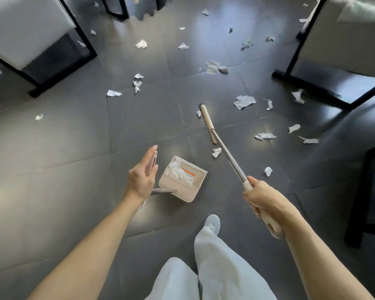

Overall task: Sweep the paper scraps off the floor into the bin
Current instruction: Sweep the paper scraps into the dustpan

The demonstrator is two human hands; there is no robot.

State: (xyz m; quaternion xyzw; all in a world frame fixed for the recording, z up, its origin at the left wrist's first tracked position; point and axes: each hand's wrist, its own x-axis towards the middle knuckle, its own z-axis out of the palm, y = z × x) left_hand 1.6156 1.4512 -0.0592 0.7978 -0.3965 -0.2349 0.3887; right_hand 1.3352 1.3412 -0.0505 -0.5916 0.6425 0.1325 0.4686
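From the dustpan [178,192] near mid-view, furniture hems me in on three sides: a white-topped unit [20,29] on a black frame at 10 o'clock, a second white unit [333,40] on a black foot at 2 o'clock, and a dark frame [359,202] at 4 o'clock. My own pale trouser legs [221,267] and one shoe stand at 6 o'clock, just behind the pan.

The dustpan is tipped up on the dark tiled floor [63,137], mouth towards 1 o'clock, with a collected heap [180,173] of white paper inside against an orange strip.

Loose paper scraps [244,101] lie scattered from 9 round to 3 o'clock. The thickest spread is at 1 to 2 o'clock, some of it right against the furniture feet, and two small bits lie near the broom shaft.

My right hand [262,200] is wrapped firmly round the cream grip of the broom [208,122], whose head lies on the floor at 1 o'clock. My left hand [142,176] is spread, fingers straight, with the pan's upright handle lying against them.

The widest bare floor is at 8 to 9 o'clock; the lane towards 12 o'clock narrows between the two white units.
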